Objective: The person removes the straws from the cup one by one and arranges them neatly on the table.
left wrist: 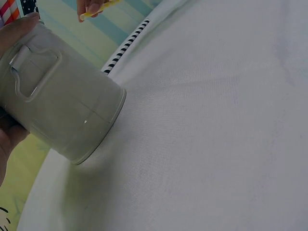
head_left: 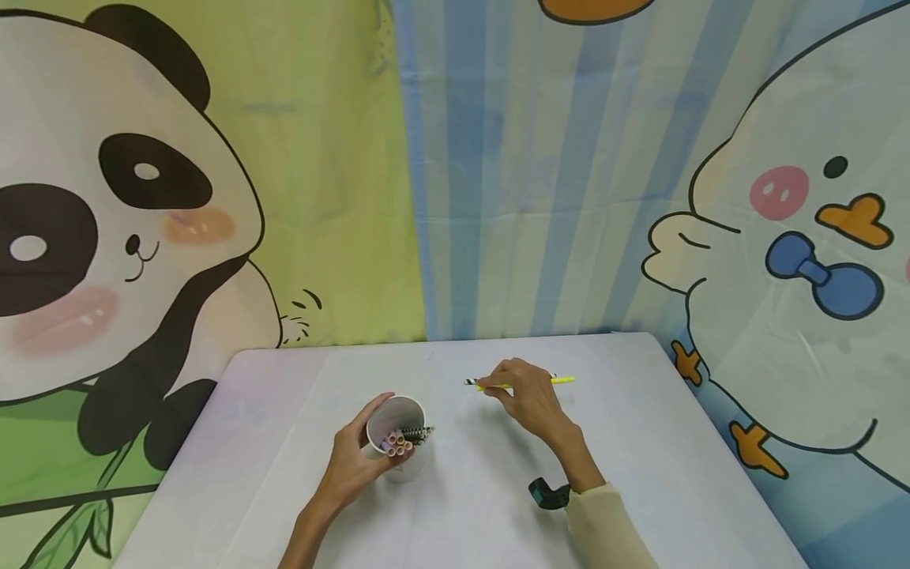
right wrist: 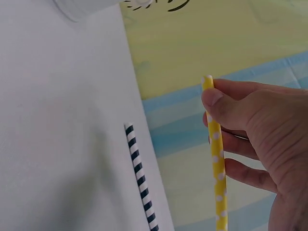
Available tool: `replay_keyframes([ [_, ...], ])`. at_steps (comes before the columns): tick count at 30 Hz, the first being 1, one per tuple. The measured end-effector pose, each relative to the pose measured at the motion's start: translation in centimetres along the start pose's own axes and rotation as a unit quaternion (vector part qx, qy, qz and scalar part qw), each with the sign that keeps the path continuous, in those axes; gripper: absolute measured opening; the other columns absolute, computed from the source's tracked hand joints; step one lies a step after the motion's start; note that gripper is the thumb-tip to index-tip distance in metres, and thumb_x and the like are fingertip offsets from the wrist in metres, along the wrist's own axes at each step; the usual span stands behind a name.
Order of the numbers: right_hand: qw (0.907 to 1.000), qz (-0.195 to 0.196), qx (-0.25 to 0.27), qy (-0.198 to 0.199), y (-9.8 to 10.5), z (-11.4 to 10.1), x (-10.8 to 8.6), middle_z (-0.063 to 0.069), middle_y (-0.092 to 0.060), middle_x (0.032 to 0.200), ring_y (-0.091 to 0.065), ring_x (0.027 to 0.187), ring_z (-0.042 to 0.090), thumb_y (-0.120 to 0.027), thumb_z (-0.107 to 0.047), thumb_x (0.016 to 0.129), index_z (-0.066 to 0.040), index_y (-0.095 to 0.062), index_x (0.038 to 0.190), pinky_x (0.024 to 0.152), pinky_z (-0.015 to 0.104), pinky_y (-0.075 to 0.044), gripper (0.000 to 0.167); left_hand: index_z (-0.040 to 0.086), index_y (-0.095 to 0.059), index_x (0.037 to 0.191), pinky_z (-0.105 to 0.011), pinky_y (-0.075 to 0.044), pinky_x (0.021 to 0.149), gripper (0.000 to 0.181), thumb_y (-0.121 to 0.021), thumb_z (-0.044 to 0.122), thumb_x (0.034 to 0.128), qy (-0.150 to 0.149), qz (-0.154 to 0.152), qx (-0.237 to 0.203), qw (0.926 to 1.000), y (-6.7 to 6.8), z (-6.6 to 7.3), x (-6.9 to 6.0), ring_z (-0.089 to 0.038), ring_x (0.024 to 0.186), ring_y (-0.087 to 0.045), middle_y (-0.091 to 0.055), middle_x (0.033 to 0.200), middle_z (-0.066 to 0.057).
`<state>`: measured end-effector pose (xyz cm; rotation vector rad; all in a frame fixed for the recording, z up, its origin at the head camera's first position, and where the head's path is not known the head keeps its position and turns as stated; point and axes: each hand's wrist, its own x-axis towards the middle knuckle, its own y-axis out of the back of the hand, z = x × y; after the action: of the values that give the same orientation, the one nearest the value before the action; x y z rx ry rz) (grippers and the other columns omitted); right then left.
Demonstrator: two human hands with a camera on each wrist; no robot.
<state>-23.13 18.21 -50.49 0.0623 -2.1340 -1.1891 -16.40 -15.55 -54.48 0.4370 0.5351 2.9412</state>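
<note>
My left hand (head_left: 353,457) grips a white cup (left wrist: 62,96) with a moulded handle, tilted and raised off the table. Inside it stand several straws (head_left: 396,442), some pinkish, some dark patterned. Between thumb and fingers, my right hand (right wrist: 255,120) pinches a yellow straw with white dots (right wrist: 219,175) near one end. The yellow straw is held above the table. A black-and-white striped straw (right wrist: 139,173) lies on the table below and beside it; in the head view the right hand mostly hides this straw.
The white table (head_left: 270,466) reaches back to a curtain (head_left: 483,237) with stripes. A panda picture (head_left: 213,308) is on the left and a white bird picture (head_left: 782,379) on the right. A dark device (head_left: 547,495) is worn on my right wrist.
</note>
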Motion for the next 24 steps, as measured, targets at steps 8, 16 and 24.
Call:
replay_keyframes([
  [8, 0.9993, -0.023, -0.026, -0.014, -1.2, 0.4, -0.4, -0.014, -0.078, 0.089, -0.067, 0.080, 0.006, -0.094, -0.017, 0.085, -0.029, -0.090, 0.102, 0.064, 0.019, -0.049, 0.021, 0.034, -0.054, 0.158, -0.044, -0.061, 0.107, 0.093, -0.101, 0.029, 0.0784, -0.001, 0.001, 0.003, 1.0000, 0.0, -0.1, 0.1, -0.039, 0.129, -0.070, -0.070, 0.147, -0.008],
  [16, 0.9988, -0.034, -0.033, -0.012, -2.2, 0.4, -0.5, -0.010, -0.079, 0.089, -0.067, 0.080, 0.010, -0.095, -0.015, 0.084, -0.028, -0.090, 0.101, 0.065, 0.022, -0.050, 0.021, 0.026, -0.054, 0.161, -0.042, -0.061, 0.106, 0.095, -0.102, 0.028, 0.0784, -0.004, 0.002, 0.008, 1.0000, -0.1, -0.2, 0.2, -0.038, 0.129, -0.070, -0.070, 0.148, -0.010],
  [24, 0.9968, -0.058, -0.034, -0.043, -3.2, 0.8, -0.5, -0.010, -0.080, 0.090, -0.070, 0.085, 0.010, -0.093, -0.015, 0.087, -0.027, -0.091, 0.102, 0.070, 0.024, -0.054, 0.020, 0.031, -0.053, 0.160, -0.034, -0.059, 0.108, 0.095, -0.102, 0.030, 0.0778, 0.003, -0.002, 0.004, 1.0000, 0.0, -0.1, 0.0, -0.032, 0.132, -0.069, -0.068, 0.149, -0.004],
])
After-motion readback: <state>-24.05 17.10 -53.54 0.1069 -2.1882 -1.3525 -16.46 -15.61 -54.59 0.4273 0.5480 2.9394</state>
